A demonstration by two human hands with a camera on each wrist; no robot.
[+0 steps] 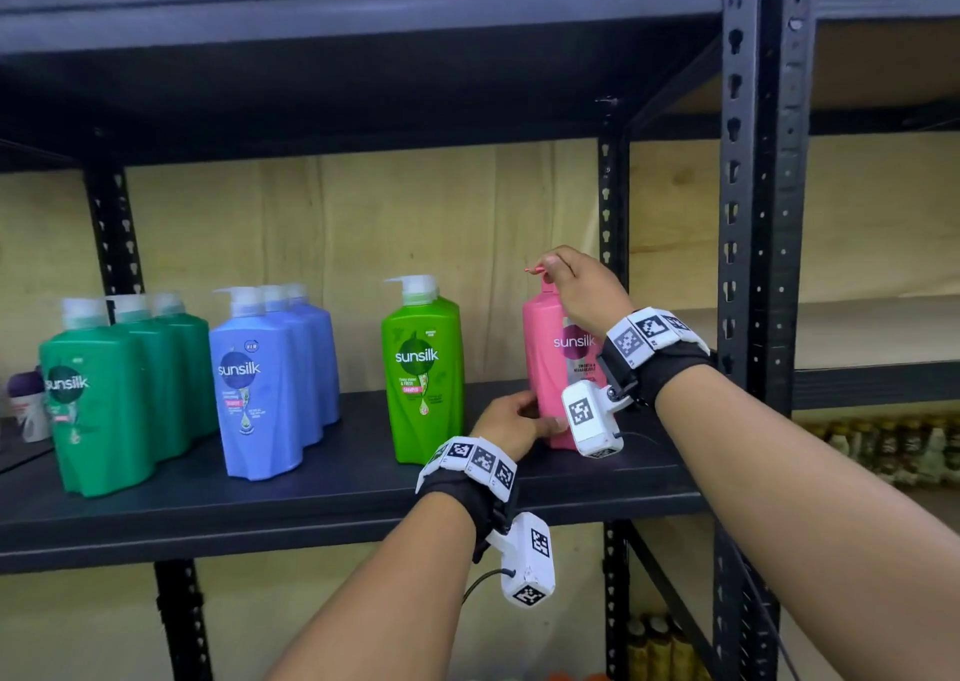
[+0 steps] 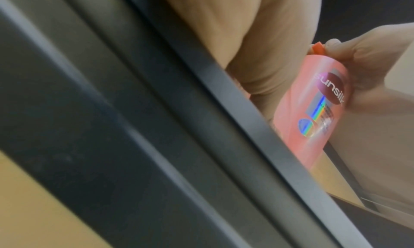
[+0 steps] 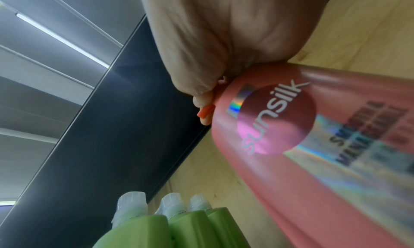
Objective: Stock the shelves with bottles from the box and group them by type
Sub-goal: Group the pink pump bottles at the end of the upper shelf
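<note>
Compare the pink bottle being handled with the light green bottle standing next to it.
The pink plastic Sunsilk bottle is held by both hands, the right hand gripping its top and the left hand its base; the light green plastic Sunsilk bottle stands untouched. The green one's white pump shows; the pink one's top is hidden under the grip. The pink one sits further right. Both stand upright on the black metal shelf, labels facing forward.
</note>
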